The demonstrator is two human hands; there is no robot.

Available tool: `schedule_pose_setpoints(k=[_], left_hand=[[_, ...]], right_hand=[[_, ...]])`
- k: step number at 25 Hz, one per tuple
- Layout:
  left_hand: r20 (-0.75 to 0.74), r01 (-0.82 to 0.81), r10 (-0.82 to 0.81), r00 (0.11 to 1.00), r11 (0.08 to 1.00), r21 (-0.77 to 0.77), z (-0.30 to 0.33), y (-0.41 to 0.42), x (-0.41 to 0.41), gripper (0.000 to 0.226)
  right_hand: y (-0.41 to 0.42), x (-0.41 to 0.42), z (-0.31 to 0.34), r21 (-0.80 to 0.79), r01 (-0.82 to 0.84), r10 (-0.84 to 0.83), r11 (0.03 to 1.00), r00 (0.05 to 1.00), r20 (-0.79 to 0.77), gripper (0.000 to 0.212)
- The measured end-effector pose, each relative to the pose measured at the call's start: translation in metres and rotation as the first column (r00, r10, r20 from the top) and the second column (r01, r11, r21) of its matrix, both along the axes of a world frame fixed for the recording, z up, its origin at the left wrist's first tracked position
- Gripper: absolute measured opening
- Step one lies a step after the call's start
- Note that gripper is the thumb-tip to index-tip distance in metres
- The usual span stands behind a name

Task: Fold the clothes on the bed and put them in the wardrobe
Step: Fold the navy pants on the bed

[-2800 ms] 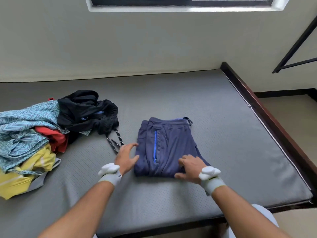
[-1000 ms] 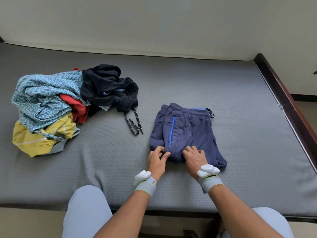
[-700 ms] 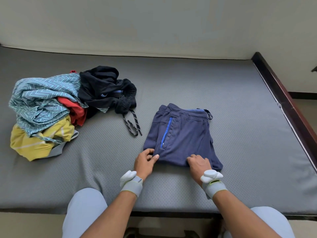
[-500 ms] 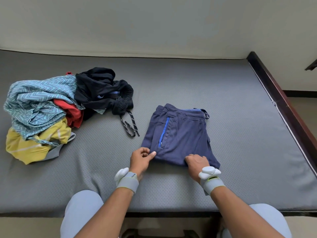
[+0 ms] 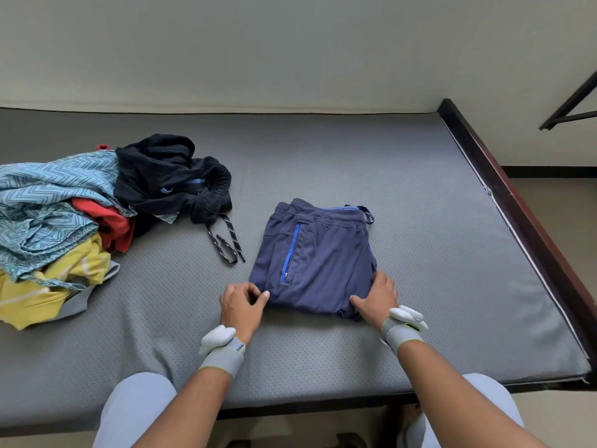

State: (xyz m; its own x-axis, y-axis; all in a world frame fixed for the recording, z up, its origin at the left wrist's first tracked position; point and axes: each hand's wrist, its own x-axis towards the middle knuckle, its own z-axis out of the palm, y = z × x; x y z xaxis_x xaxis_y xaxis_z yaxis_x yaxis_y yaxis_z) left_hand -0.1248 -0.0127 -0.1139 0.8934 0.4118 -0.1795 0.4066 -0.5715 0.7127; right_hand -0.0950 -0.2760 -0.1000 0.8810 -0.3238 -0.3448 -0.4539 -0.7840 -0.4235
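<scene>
We found the folded navy trousers lying flat near the middle of the grey mattress, blue zip facing up and waistband on the far side. The left hand sat at the near left corner of the trousers, its fingers curled in and the thumb tip touching the cloth edge; we could not tell whether any cloth was pinched between them. The right hand lay at the near right corner of the trousers, fingers spread over the top layer and thumb along the near edge, gripping that corner.

Left of the trousers lay a black garment with loose laces, and beyond it a heap of clothes in teal, red and yellow. The mattress sat in a dark wooden bed frame, visible right of the trousers, and a pale wall rose behind them.
</scene>
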Motion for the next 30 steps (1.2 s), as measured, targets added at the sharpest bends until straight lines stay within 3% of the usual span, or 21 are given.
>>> schedule_pose_setpoints(k=[2,5,10,13,18,22,25,26,28,30], left_hand=[[0.047,0.119,-0.119,0.992,0.993,0.012,0.004,-0.004,0.009,0.05],[-0.149,0.258,-0.265,0.953,0.964,-0.062,0.006,-0.012,0.044,0.1],[-0.322,0.421,-0.423,0.847,0.904,-0.078,-0.002,0.0,0.088,0.131],[-0.389,0.482,-0.461,0.798,0.875,-0.048,-0.005,-0.024,0.095,0.133],[-0.439,0.541,-0.495,0.75,0.841,-0.024,0.004,-0.144,0.079,0.128],[-0.392,0.646,-0.623,0.677,0.758,-0.09,0.012,-0.29,0.057,0.112],[-0.337,0.781,-0.794,0.506,0.588,-0.211,0.017,-0.382,0.043,0.115],[-0.308,0.81,-0.822,0.479,0.549,-0.204,0.018,-0.399,0.04,0.114],[-0.244,0.843,-0.837,0.49,0.526,-0.114,0.014,-0.415,0.033,0.115],[-0.259,0.841,-0.806,0.533,0.537,0.059,0.003,-0.405,0.025,0.119]], right_hand=[[-0.008,0.001,0.0,0.094,0.073,-0.071,0.993,0.997,-0.018,0.088],[-0.013,0.009,-0.002,0.208,0.014,-0.006,0.978,0.999,-0.042,0.109],[-0.002,0.023,-0.005,0.289,-0.171,0.18,0.942,0.984,-0.002,0.103],[-0.005,0.024,-0.008,0.234,-0.23,0.225,0.945,0.973,0.05,0.087],[-0.106,0.033,0.006,-0.039,-0.211,0.211,0.977,0.977,0.001,0.067],[-0.239,0.012,0.008,-0.199,-0.022,0.009,0.98,0.998,-0.066,0.039],[-0.329,-0.018,0.017,-0.622,0.06,-0.169,0.781,0.979,-0.118,0.049],[-0.34,-0.023,0.02,-0.653,0.099,-0.181,0.751,0.982,-0.059,0.056],[-0.334,-0.027,0.013,-0.448,0.136,-0.124,0.884,0.991,0.056,0.074],[-0.3,-0.03,-0.001,-0.204,0.046,-0.052,0.978,0.998,-0.024,0.084]])
